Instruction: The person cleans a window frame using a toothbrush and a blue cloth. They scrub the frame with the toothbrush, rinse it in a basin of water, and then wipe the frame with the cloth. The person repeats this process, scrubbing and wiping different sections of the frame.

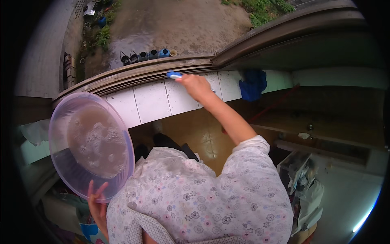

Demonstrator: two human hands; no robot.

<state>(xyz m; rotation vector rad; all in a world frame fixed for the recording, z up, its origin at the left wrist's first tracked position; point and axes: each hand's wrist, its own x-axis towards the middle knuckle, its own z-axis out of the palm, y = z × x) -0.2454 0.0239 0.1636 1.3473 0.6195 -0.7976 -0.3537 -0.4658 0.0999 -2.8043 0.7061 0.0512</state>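
Note:
My right hand [195,87] is closed around a small brush with a white and blue handle [177,76]. Its blue head, slightly blurred, is over the inner edge of the window track [146,73], above the white tiled sill [152,102]; whether the bristles touch the track is unclear. On the left, my left hand [97,199] grips the lower rim of a translucent purple plastic basin [74,178]. Murky, greyish-brown water [112,148] with patches of foam lies in the basin, which is beside my body at the sill's left end.
A bunched blue cloth [253,85] hangs over the sill's edge at right. Beyond it a thin red pole [274,103] leans at a slant. The window sash [289,26] is to the upper right. Several buckets [143,56] stand outside on the ground below.

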